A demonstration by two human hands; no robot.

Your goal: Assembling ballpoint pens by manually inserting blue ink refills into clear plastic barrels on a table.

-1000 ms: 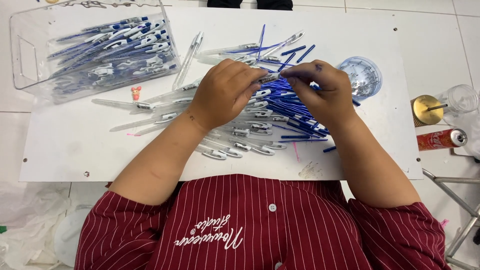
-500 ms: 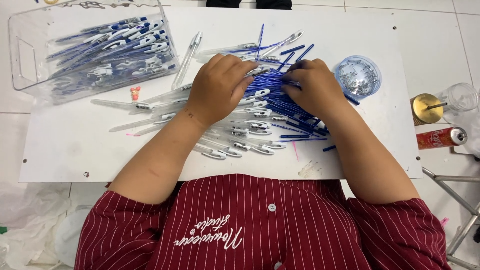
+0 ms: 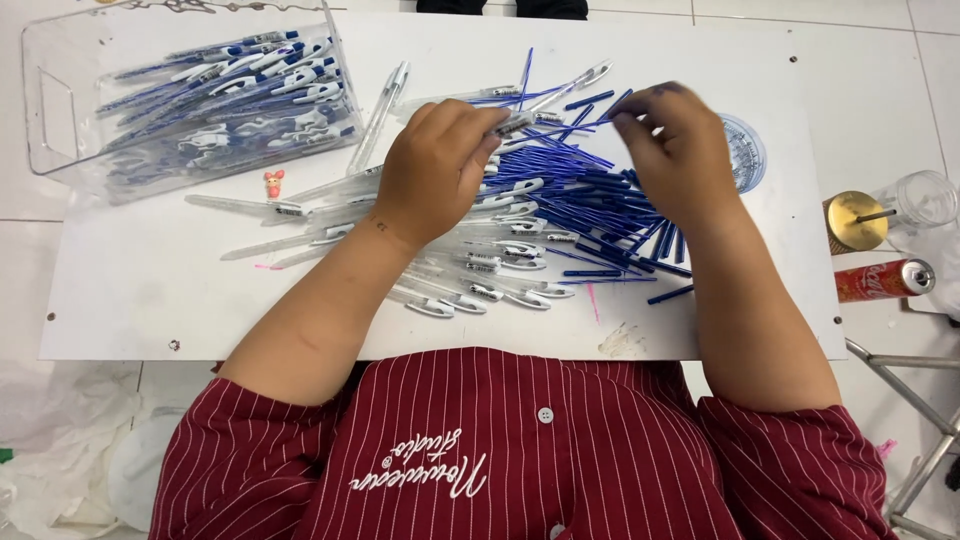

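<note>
- On the white rectangular tabletop (image 3: 150, 300), seen from above, lie all the pen parts; its far edge is cut off by the top of the frame.
- Left hand (image 3: 435, 170): curled near the table's middle, fingertips pinched on a clear plastic pen barrel (image 3: 515, 124); most of that barrel is hidden beneath the fingers, so only its short end shows.
- Right hand (image 3: 675, 150): just right of the left hand, fingers drawn together on the end of a thin blue ink refill (image 3: 590, 125) that runs toward the barrel; whether refill and barrel touch cannot be made out.
- Heap of loose blue ink refills (image 3: 590, 205): spread on the table between and below the two hands, partly covered by the right hand and wrist.
- Row of clear pen barrels with blue-and-white clips (image 3: 490, 275): on the table nearer the person than the heap, its left part hidden by the left forearm.
- Clear plastic rectangular bin (image 3: 60, 110): at the table's far left corner, holding assembled blue-and-clear pens (image 3: 230, 85); their number is hard to tell through the glare.
- Small pink figurine (image 3: 273, 184): on the table just in front of the bin; details too small to read.
- Round clear plastic lid (image 3: 748, 150): right of the right hand, half hidden by it.
- Red drink can (image 3: 885, 280) and gold-lidded cup (image 3: 855, 220): off the table's right edge, on the floor.
</note>
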